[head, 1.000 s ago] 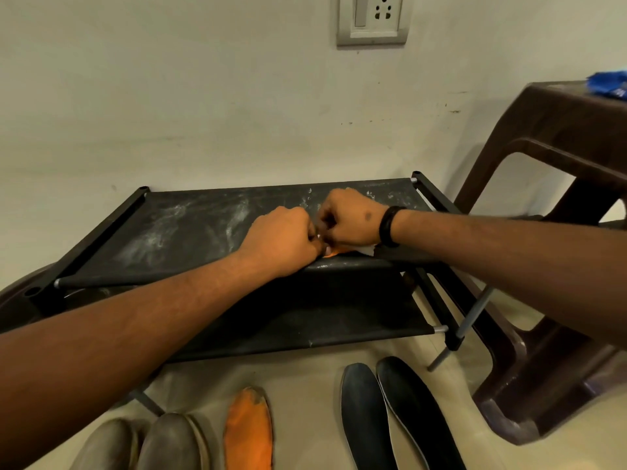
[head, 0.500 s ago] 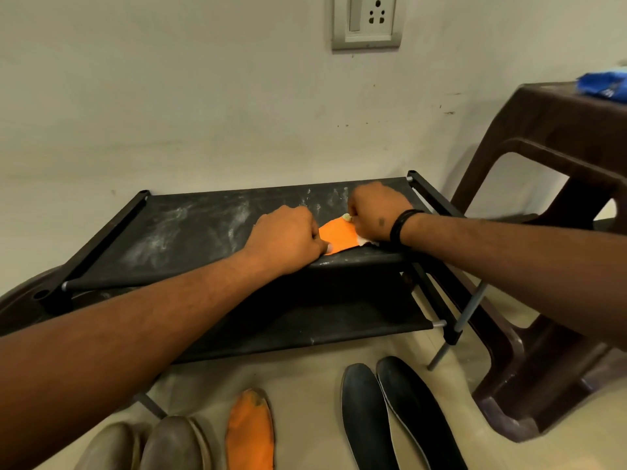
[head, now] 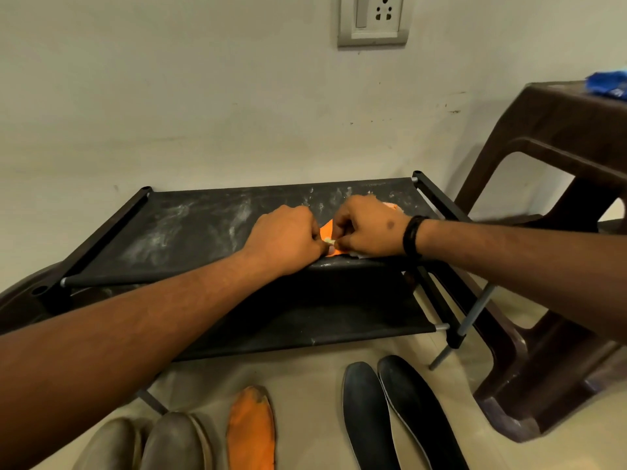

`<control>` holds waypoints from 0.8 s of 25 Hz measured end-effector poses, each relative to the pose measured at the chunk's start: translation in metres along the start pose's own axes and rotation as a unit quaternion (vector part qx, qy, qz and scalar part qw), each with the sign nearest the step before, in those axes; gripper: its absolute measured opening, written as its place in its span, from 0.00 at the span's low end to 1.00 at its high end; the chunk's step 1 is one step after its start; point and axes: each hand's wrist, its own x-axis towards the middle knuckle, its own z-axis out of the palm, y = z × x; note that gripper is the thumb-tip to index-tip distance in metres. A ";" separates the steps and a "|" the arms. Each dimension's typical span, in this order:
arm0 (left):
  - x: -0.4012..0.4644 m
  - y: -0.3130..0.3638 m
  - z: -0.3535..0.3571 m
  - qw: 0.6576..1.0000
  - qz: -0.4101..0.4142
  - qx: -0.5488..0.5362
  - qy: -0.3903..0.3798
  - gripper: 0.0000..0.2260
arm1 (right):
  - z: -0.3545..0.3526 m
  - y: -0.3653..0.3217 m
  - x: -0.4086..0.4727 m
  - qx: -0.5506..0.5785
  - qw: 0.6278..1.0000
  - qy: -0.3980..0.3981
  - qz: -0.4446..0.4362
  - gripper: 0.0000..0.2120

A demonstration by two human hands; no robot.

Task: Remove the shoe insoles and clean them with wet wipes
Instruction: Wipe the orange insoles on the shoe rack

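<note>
Resting atop rack (head: 190, 228): orange insole (head: 326, 228)

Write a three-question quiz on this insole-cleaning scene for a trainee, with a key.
1. True or false: the orange insole under the hands lies on the rack's top shelf.
2. How many insoles lie on the floor? A) one B) three C) five
3. Fill in: the right hand wears a black ____ at the wrist.

Key: 1 true. 2 B: one orange floor insole and two black insoles. 3 band. Both hands, the left hand included, are curled on the shelf insole.
</note>
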 end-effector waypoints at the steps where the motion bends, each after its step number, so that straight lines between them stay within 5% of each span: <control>1: 0.001 0.000 0.000 1.000 0.003 -0.004 0.000 0.13 | -0.004 0.005 0.001 -0.012 1.000 0.010 0.008 0.07; 4: 0.003 0.003 0.000 1.000 0.002 -0.012 -0.006 0.14 | -0.012 0.026 0.005 -0.092 0.991 0.063 0.077 0.07; 8: 0.001 -0.001 0.000 1.000 0.002 0.003 -0.004 0.14 | -0.004 0.006 -0.012 -0.021 1.000 -0.016 0.000 0.10; 12: 0.002 0.003 0.000 1.000 0.003 -0.003 -0.009 0.15 | -0.023 0.037 -0.004 -0.104 0.989 0.044 0.091 0.09; 17: 0.002 -0.002 0.001 1.000 0.004 0.001 -0.002 0.14 | -0.006 0.017 -0.022 0.008 1.000 -0.013 -0.010 0.07; 20: 0.004 0.001 0.001 1.000 0.003 -0.008 -0.007 0.15 | -0.018 0.042 -0.011 -0.044 0.997 0.048 0.053 0.09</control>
